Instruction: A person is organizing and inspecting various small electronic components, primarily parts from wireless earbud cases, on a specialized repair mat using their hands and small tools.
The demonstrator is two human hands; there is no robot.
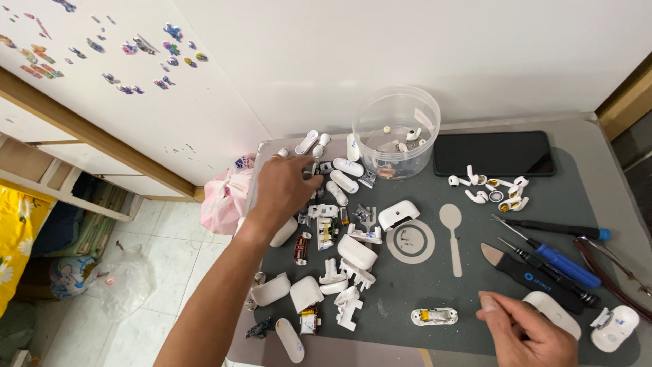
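White earbud-case parts (339, 178) lie under left hand (282, 187).

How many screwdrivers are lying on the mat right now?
3, all at the right side: a blue-capped black one, a blue-handled one below it, and a black one lowest. Others may be hidden.

Bright, even indoor light with soft shadows, a sharp centre, and wide-angle bending toward the edges.

Wall (421, 47): plain white, evenly lit.
Floor (163, 231): pale tiles.
Cupboard door (102, 75): white, small colourful stickers.
Bench (598, 136): grey, against wall.
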